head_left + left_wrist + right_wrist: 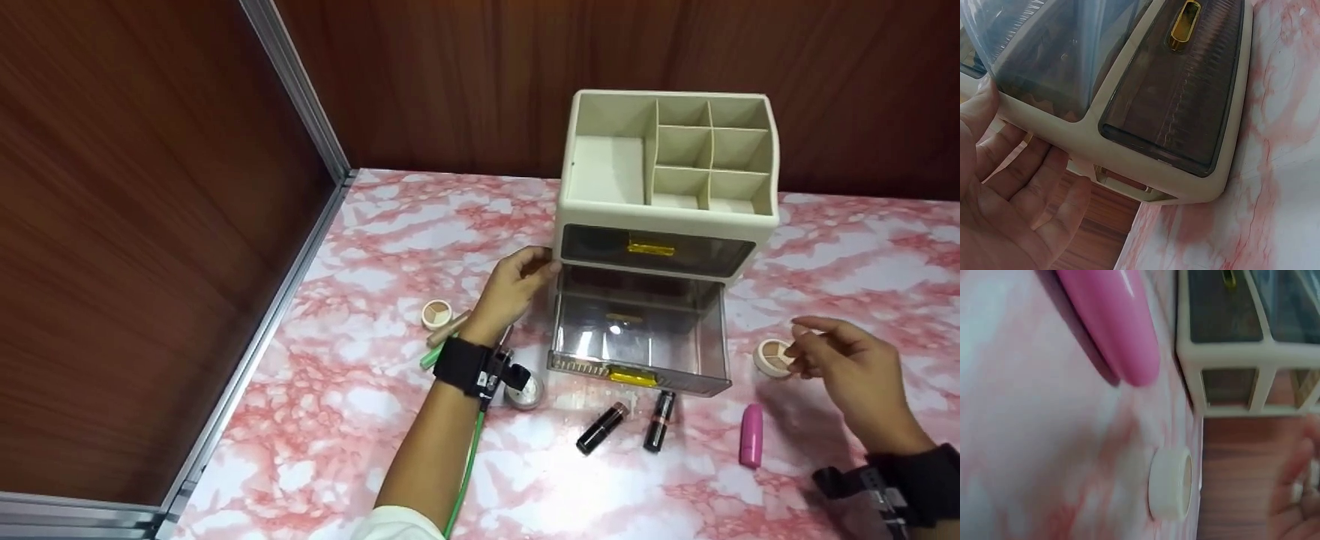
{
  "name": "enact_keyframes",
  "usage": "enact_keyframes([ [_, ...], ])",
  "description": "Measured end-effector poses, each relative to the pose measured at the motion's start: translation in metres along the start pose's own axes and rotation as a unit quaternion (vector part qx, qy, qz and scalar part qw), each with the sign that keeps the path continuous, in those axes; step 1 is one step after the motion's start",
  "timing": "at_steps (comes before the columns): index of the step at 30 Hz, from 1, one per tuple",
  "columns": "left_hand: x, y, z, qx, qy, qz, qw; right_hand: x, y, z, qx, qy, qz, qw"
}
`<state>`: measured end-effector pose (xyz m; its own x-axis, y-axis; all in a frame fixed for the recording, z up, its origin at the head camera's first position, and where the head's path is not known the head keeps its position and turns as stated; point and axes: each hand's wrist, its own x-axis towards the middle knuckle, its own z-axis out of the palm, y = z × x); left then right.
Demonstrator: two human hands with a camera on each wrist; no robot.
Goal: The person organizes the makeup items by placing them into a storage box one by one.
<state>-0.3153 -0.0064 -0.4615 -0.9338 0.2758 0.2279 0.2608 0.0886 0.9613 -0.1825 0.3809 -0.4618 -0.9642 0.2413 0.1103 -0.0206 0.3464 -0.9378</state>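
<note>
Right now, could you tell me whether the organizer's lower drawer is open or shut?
Open: the lower drawer is pulled out past the organizer, and looks empty. The upper drawer sits flush.

The head view looks from above and in front, down on the pink marble table point(360, 390), and takes in the whole cream organizer point(667, 195) with its pulled-out lower drawer point(637, 330). The left wrist view is very near the organizer point(1145, 146); it looks along the palm of the left hand point(1010, 202) at the two drawer fronts, tilted. The right wrist view is low over the table point(1033, 439), close and blurred; it shares the pink tube point(1112, 320) and the round compact point(1171, 484) with the head view, where they lie right of the drawer point(751, 435) point(772, 356).
</note>
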Motion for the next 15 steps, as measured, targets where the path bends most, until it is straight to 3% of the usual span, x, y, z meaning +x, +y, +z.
enact_keyframes([
  [3, -0.001, 0.0, 0.0, 0.002, 0.002, -0.003, 1.0, 0.007, 0.005, -0.005, -0.031, -0.037, 0.029, 0.998],
  [8, -0.001, 0.0, 0.0, 0.012, 0.002, -0.002, 0.9999, 0.015, 0.012, -0.011, -0.119, -0.065, 0.069, 0.988],
  [12, -0.003, 0.009, -0.001, 0.025, -0.001, -0.002, 0.9997, 0.018, 0.014, -0.016, -0.212, -0.084, 0.096, 0.969],
  [15, -0.004, 0.01, -0.002, 0.033, -0.003, -0.003, 0.9995, 0.021, 0.015, -0.017, -0.248, -0.129, 0.109, 0.954],
])
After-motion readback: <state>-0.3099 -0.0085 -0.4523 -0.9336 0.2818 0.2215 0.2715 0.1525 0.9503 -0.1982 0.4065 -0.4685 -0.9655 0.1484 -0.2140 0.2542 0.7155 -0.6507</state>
